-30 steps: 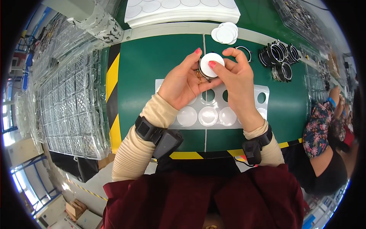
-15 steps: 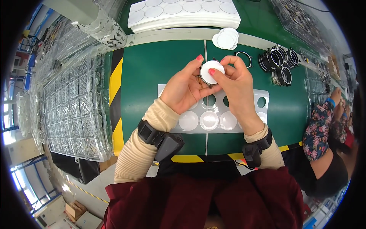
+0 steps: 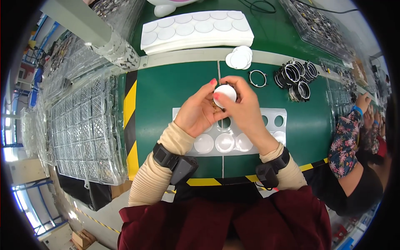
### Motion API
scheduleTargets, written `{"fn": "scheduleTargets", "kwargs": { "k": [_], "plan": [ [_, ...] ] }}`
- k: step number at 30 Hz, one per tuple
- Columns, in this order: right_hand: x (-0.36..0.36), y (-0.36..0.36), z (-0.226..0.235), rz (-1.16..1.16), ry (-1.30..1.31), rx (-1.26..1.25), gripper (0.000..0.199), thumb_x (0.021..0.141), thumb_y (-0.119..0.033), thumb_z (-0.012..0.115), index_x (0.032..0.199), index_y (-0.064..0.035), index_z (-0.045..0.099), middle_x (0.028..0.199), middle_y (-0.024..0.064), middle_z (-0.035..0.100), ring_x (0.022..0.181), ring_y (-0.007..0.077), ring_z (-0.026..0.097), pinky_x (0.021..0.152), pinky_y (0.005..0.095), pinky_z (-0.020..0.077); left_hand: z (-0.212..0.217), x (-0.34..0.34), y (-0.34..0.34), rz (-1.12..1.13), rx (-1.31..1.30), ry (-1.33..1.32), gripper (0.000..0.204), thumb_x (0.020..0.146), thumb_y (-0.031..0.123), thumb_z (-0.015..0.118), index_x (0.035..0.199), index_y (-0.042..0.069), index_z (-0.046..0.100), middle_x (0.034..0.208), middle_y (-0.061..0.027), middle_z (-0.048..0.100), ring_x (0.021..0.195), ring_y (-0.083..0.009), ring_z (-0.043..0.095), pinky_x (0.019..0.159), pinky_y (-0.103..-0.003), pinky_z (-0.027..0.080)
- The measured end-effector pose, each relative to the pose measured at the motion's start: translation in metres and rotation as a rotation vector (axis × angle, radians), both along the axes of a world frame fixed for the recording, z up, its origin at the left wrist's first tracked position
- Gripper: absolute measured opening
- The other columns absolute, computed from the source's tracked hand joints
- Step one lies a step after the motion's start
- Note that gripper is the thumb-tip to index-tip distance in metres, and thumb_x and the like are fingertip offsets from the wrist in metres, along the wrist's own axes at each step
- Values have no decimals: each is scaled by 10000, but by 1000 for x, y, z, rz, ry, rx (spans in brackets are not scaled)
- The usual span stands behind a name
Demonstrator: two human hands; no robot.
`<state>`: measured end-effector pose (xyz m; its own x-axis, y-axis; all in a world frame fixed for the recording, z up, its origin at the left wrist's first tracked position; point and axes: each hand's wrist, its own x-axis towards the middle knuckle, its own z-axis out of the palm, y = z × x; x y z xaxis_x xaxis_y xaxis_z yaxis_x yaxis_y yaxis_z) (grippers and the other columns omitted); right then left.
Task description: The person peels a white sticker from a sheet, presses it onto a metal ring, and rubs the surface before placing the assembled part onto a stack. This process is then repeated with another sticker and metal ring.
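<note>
right hand [image 3: 246,107] farther across white disc [image 3: 226,90], thumb [image 3: 222,100] nearer its left edge, pink-and-white object [image 3: 166,6] appearing

White disc [image 3: 227,91]; green tabletop [image 3: 309,129]; floral sleeve [image 3: 343,146]

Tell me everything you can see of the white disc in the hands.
The white disc is round, flat and plain, with dark edging showing at parts of its rim; its material cannot be told. It is held above the green table, face toward the camera. The left hand supports it at the left, while the right hand touches it, thumb covering part of its face.
</note>
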<state>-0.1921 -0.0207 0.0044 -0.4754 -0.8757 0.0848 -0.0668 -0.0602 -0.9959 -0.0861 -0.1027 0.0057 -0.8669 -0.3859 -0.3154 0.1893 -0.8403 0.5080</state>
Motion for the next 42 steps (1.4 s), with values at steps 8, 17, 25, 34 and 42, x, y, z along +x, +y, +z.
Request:
{"fn": "scheduleTargets", "kwargs": {
  "k": [8, 17, 25, 34, 42],
  "plan": [
    [-8, 2, 4, 99, -159, 73, 213, 818, -48, 569, 1021, -5, 525, 890, 17, 565, 773, 63, 521, 660, 196, 452, -3, 1, 0, -11, 36, 21, 290, 924, 275, 415, 1074, 39, 493, 1038, -135, 563, 930, -229, 587, 781, -348, 523],
    [-7, 5, 7, 70, -273, 33, 133, 846, -96, 552, 941, -3, 561, 845, 13, 565, 755, 63, 524, 650, 193, 450, 3, 2, 3, -14, 45, 26, 296, 921, 279, 424, 1064, 33, 507, 1024, -121, 572, 912, -216, 590, 774, -339, 523],
    [-9, 6, 8, 148, -169, 144, 213, 843, -93, 549, 1037, -10, 520, 894, 22, 538, 785, 65, 522, 652, 187, 443, -8, 4, -1, -66, -18, 26, 298, 916, 274, 454, 1050, 13, 502, 1039, -120, 562, 921, -199, 584, 789, -340, 515],
    [-12, 12, 2, 150, -199, -20, 300, 806, -8, 528, 1103, -20, 486, 962, 33, 512, 809, 81, 510, 666, 216, 455, -3, 2, -3, -40, -60, 41, 296, 924, 277, 429, 1086, 35, 483, 1050, -128, 567, 989, -246, 571, 832, -354, 500],
    [-5, 9, 12, -147, 240, -112, 267, 786, 27, 543, 1049, -13, 520, 1092, 79, 480, 825, 127, 533, 699, 250, 448, -5, -1, -2, 49, -42, 47, 280, 935, 269, 410, 1034, 20, 490, 1039, -146, 566, 1007, -277, 560, 878, -364, 480]
  ]
}}
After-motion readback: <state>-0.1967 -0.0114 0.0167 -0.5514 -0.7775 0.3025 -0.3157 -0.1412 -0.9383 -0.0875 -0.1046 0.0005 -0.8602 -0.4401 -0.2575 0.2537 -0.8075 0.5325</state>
